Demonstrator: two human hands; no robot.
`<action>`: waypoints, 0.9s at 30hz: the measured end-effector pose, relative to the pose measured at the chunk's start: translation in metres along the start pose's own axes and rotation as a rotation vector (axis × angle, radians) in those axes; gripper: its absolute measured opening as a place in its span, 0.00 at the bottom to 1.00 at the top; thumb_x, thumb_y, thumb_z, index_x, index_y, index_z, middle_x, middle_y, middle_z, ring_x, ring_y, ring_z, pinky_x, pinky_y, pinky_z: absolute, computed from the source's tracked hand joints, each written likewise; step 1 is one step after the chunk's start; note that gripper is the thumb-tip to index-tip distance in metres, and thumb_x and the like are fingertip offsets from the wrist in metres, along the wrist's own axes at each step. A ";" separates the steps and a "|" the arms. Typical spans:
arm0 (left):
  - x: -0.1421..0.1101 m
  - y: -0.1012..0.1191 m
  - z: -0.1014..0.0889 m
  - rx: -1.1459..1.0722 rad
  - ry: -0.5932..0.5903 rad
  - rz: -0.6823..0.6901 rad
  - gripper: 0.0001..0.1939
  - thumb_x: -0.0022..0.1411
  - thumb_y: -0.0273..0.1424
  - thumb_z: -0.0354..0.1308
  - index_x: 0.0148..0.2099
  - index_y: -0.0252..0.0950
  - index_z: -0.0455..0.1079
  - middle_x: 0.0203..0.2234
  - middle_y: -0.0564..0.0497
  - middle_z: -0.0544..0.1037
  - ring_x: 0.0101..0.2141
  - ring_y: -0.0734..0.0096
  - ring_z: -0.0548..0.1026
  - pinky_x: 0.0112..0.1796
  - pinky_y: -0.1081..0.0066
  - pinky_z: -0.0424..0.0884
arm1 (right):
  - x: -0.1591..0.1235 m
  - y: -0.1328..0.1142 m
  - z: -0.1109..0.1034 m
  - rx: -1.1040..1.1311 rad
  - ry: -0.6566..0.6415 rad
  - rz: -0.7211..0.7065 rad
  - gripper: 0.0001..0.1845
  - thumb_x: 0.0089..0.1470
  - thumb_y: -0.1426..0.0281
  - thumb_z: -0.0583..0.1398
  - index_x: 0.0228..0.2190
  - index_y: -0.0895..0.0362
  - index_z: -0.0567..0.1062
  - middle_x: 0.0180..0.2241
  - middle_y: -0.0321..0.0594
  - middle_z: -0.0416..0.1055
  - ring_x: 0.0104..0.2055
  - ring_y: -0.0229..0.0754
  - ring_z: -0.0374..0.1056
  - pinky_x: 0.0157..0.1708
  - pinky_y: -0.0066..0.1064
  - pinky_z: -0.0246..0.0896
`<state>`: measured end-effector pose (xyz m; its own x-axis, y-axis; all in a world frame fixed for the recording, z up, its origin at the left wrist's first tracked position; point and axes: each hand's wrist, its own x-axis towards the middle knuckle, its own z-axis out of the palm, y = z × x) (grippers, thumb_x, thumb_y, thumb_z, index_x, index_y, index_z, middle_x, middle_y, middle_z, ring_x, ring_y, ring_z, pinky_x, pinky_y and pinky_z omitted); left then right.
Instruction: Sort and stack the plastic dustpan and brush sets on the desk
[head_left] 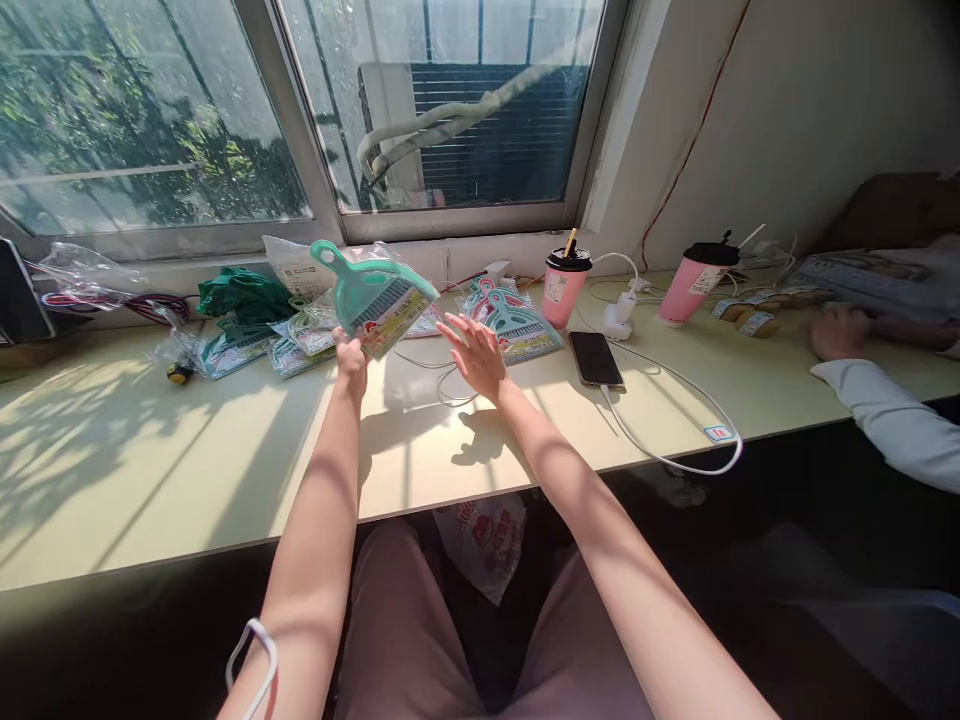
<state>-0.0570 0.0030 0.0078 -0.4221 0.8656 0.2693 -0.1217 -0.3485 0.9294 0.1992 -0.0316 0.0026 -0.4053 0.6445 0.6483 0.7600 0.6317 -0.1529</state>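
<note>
Left grip (351, 365) clamps one green dustpan set (386, 285), already raised off the bench (150, 450); right grip (480, 355), spread apart, hovers beside it; other packs (517, 332) lie unlifted.

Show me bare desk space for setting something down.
Widest: the desk left of the left forearm, between the packages and its front edge. Smaller: between the white cable and the co-worker's sleeve. Crowded: along the window, with packages and pink cups.
</note>
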 end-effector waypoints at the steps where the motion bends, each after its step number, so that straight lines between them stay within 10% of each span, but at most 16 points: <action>1: -0.008 0.002 0.011 -0.056 -0.050 -0.019 0.16 0.68 0.34 0.60 0.55 0.42 0.62 0.51 0.44 0.80 0.53 0.60 0.79 0.52 0.62 0.78 | 0.000 -0.005 0.000 -0.008 -0.013 -0.034 0.34 0.68 0.76 0.51 0.71 0.48 0.63 0.73 0.44 0.61 0.76 0.52 0.52 0.74 0.51 0.43; 7: -0.047 0.000 0.056 -0.069 -0.353 -0.162 0.18 0.61 0.35 0.68 0.48 0.39 0.65 0.44 0.47 0.81 0.45 0.60 0.80 0.42 0.67 0.78 | 0.003 -0.002 0.008 -0.042 -0.082 -0.054 0.24 0.73 0.72 0.50 0.64 0.51 0.72 0.68 0.49 0.68 0.70 0.54 0.62 0.70 0.50 0.53; 12: -0.051 -0.011 0.057 -0.033 -0.316 -0.252 0.19 0.59 0.32 0.67 0.48 0.40 0.62 0.41 0.50 0.80 0.40 0.62 0.81 0.37 0.68 0.77 | 0.007 0.009 0.009 -0.032 -0.206 0.003 0.17 0.71 0.72 0.56 0.56 0.55 0.77 0.53 0.51 0.78 0.58 0.52 0.71 0.60 0.42 0.64; 27: -0.055 -0.017 0.058 -0.048 -0.359 -0.282 0.25 0.56 0.36 0.74 0.44 0.42 0.58 0.31 0.56 0.75 0.29 0.71 0.75 0.30 0.73 0.69 | 0.004 0.002 0.015 0.013 -0.119 -0.069 0.05 0.70 0.71 0.60 0.44 0.55 0.77 0.52 0.49 0.77 0.58 0.53 0.67 0.57 0.41 0.59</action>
<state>0.0199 -0.0175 -0.0083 -0.0300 0.9959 0.0859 -0.2324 -0.0905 0.9684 0.1916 -0.0212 -0.0058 -0.5144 0.6454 0.5647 0.7219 0.6813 -0.1210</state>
